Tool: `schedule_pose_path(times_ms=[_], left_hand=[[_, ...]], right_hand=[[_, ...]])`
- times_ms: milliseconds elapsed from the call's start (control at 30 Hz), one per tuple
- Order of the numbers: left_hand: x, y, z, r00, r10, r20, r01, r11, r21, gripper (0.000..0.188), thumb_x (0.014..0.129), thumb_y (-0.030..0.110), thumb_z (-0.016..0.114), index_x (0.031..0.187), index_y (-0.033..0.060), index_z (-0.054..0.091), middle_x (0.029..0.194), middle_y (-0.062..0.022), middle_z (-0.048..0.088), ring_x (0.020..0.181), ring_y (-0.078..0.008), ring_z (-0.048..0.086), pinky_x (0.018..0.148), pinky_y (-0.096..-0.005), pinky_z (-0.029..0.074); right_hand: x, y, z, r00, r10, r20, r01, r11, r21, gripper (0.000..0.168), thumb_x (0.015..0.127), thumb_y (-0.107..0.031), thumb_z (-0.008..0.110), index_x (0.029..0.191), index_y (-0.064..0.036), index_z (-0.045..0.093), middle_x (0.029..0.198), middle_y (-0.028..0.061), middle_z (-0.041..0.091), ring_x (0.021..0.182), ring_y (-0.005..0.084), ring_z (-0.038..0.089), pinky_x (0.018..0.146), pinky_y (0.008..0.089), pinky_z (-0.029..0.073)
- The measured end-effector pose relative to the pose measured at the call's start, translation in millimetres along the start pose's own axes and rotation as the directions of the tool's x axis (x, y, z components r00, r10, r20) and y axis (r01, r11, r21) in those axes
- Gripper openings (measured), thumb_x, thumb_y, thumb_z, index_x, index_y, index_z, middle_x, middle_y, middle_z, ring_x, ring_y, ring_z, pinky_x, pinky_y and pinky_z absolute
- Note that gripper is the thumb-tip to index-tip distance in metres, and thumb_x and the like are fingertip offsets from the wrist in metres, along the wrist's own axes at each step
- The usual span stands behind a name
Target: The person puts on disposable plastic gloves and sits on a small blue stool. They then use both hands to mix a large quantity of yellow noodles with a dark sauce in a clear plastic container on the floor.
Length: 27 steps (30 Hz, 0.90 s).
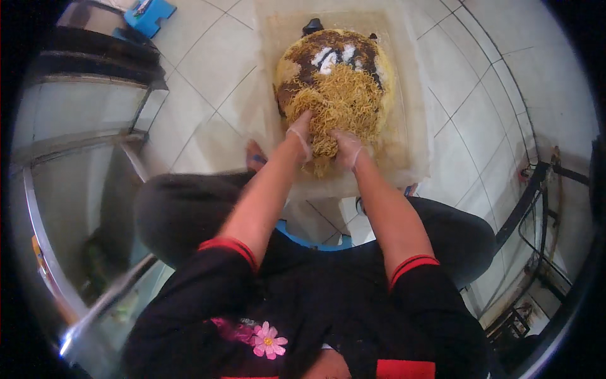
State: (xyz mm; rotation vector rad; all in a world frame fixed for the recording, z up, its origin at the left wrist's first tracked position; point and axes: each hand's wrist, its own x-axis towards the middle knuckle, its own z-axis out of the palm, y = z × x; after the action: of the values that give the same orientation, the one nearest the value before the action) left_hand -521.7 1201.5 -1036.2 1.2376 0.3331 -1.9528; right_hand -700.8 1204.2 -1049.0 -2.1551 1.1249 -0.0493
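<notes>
A heap of thin yellow noodles [350, 99] fills the near part of a wide round vessel [389, 90]. Dark brown sauce [303, 54] and patches of white powder [327, 61] lie on the far part. My left hand [301, 130], in a clear plastic glove, has its fingers sunk into the noodles on the left. Facing it across a clump at the near rim, my right hand [348, 146] wears the same kind of glove. Noodles lie between both hands, and some hang towards me. Most of the fingertips are hidden among the strands.
Under the vessel lies a pale, translucent sheet [412, 142] on the tiled floor [208, 85]. A blue plastic stool [149, 18] stands at the far left. Glass-panelled metal framing [80, 109] runs along the left. At right is a dark metal frame [523, 203] with hoses.
</notes>
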Motion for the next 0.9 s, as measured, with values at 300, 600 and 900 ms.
schedule_pose_path(times_ms=[300, 600, 900], left_hand=[[-0.6, -15.6, 42.3, 0.867, 0.392, -0.309, -0.341, 0.917, 0.207, 0.027, 0.088, 0.02, 0.052, 0.11, 0.0055, 0.056, 0.095, -0.0126, 0.061, 0.08, -0.0302, 0.06, 0.073, -0.0477, 0.051], [-87.3, 12.9, 97.0, 0.887, 0.461, 0.04, -0.441, 0.816, 0.374, 0.028, 0.083, 0.02, 0.061, 0.106, 0.0038, 0.059, 0.094, -0.0092, 0.062, 0.082, -0.0267, 0.06, 0.071, -0.0391, 0.051], [-189.7, 79.3, 129.2, 0.589, 0.415, 0.694, -0.806, 0.373, 0.46, 0.042, 0.076, 0.013, 0.068, 0.115, 0.0016, 0.055, 0.099, -0.0087, 0.062, 0.09, -0.0244, 0.059, 0.077, -0.0331, 0.05]], right_hand=[[16.0, -29.4, -36.4, 0.78, 0.624, 0.043, -0.468, 0.536, 0.703, 0.041, 0.082, -0.034, 0.059, 0.104, 0.0, 0.062, 0.097, 0.0148, 0.061, 0.08, 0.0249, 0.054, 0.067, 0.0396, 0.045], [8.0, -87.1, -172.9, 0.992, 0.111, -0.058, -0.113, 0.993, -0.033, 0.034, 0.078, -0.028, 0.065, 0.098, -0.001, 0.065, 0.089, 0.0133, 0.064, 0.082, 0.024, 0.06, 0.07, 0.0391, 0.049], [-37.1, -153.5, -280.8, 0.963, 0.252, 0.096, -0.247, 0.683, 0.687, 0.027, 0.076, -0.013, 0.063, 0.1, -0.002, 0.063, 0.087, 0.0112, 0.065, 0.081, 0.0187, 0.062, 0.072, 0.0344, 0.052]])
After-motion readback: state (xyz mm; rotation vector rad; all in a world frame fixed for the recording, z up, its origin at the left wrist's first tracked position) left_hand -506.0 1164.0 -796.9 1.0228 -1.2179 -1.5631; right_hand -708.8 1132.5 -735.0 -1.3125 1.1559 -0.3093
